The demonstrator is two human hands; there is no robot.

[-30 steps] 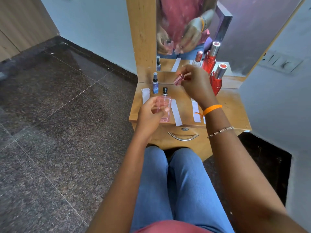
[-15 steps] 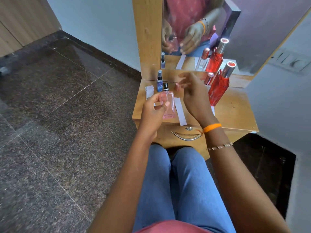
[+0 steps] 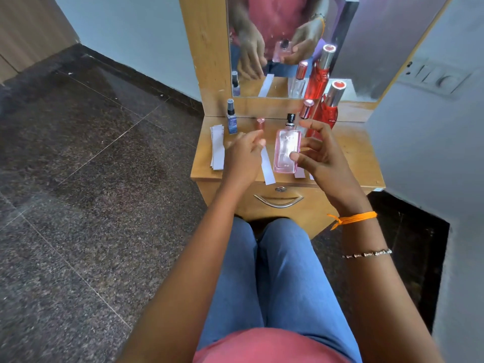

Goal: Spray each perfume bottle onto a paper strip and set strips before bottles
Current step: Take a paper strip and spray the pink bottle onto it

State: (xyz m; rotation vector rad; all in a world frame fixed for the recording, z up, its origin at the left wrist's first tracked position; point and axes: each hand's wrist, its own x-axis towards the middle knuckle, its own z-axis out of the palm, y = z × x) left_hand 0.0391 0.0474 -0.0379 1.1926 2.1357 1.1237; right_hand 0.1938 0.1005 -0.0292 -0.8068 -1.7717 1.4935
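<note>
The right hand (image 3: 323, 155) holds the pink perfume bottle (image 3: 286, 150) upright above the near part of the wooden table (image 3: 358, 153). Its thumb lies on the bottle's front face and its curled fingers close round the right side, so this grip is grasping the bottle. The bottle's black spray head (image 3: 290, 118) is uncovered. A small pink cap (image 3: 260, 123) stands on the table, to the left of the bottle and farther back.

The left hand (image 3: 243, 153) hovers just left of the bottle, apart from it, with fingers loosely extended. Its grip is released and holds nothing. Its fingertips lie over the far end of a paper strip (image 3: 267, 166), which rests on the table and overhangs the near edge; contact with the strip cannot be confirmed.

A stack of paper strips (image 3: 218, 148) lies at the left side of the table. A small blue spray bottle (image 3: 231, 119) stands just beyond that stack, near the mirror (image 3: 366, 48). A tall red bottle (image 3: 327, 111) with a silver cap stands at the far right. A slimmer bottle with a rose cap (image 3: 306, 109) stands just left of it, partly hidden behind the held bottle. Further strip ends (image 3: 300, 174) show at the near edge beneath the right hand.

The right wrist bears an orange thread (image 3: 351, 219) and a beaded bracelet (image 3: 366, 254). The table's drawer has a curved metal handle (image 3: 279, 202).
</note>
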